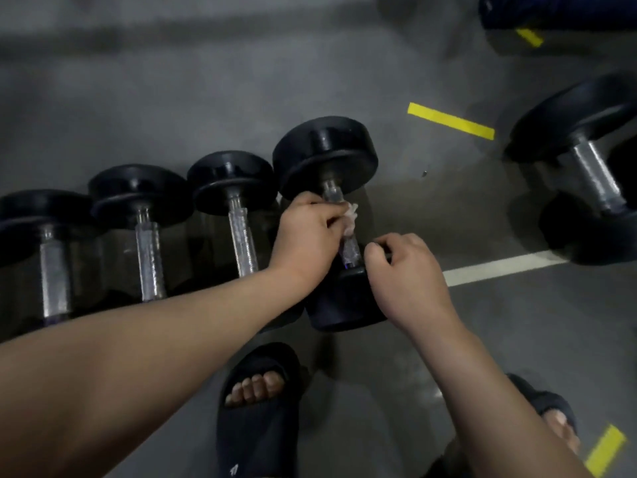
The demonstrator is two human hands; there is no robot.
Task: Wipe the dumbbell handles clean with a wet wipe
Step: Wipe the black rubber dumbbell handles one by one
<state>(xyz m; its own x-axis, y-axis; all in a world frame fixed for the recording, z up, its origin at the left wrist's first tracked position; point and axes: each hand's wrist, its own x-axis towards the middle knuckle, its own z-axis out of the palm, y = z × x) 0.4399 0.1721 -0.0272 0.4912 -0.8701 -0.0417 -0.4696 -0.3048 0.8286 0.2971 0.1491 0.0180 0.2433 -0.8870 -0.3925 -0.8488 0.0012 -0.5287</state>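
Wiping hand: left hand (306, 236), with fingers and thumb pinching the wet wipe (351, 215) and pressing it onto the handle (349, 248).
Wet wipe: white and crumpled, bunched at the 3 o'clock side of the left fingertips. It touches the upper part of the handle, just below the far weight.
Dumbbell: dumbbell (324, 150) lies on the floor (206, 98) at frame centre. The handle runs roughly 12 to 6 o'clock between black round weights, and the knurled metal is bare below the wipe.
Right hand: right hand (406, 270) sits at 4 o'clock of the handle, fingers curled and touching the near weight where the handle ends. Whether it grips cannot be told.
Row: three dumbbells (238, 177) lie side by side at 9 o'clock of the dumbbell, handles roughly parallel.
Large dumbbell: large dumbbell (586, 167) lies at 3 o'clock, well apart, by the frame edge.
Floor marks: yellow tape (450, 120) at 1 o'clock – white line (499, 267) at 3 o'clock of the right hand.
Feet: dark sandals (258, 408) at 6 o'clock, toes showing.
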